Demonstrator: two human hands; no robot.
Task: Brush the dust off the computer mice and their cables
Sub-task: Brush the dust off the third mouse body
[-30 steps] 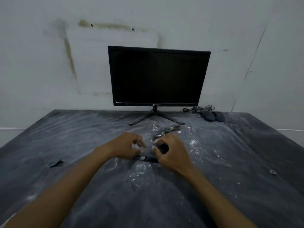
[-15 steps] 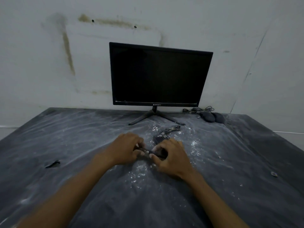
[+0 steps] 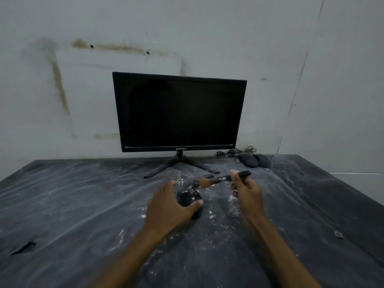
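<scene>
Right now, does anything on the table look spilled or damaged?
Yes: white powder lies scattered across the dark table cover around the mouse, and the cover looks torn near its left edge.

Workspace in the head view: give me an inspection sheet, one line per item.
Surface: dark table under a wrinkled clear sheet, streaked with white dust.
Job's things: dusty black mouse on the table; brush held above it, bristles pointing left; two more mice at the back right.
Clutter: small dark scrap near left; small bit near right.
Grippers: left hand grips the dusty mouse; right hand pinches the brush handle.
Cables: tangled bundle behind the back mice; the dusty mouse's cable lies just beyond it.
Surroundings: dark monitor on a stand; stained white wall behind.
</scene>
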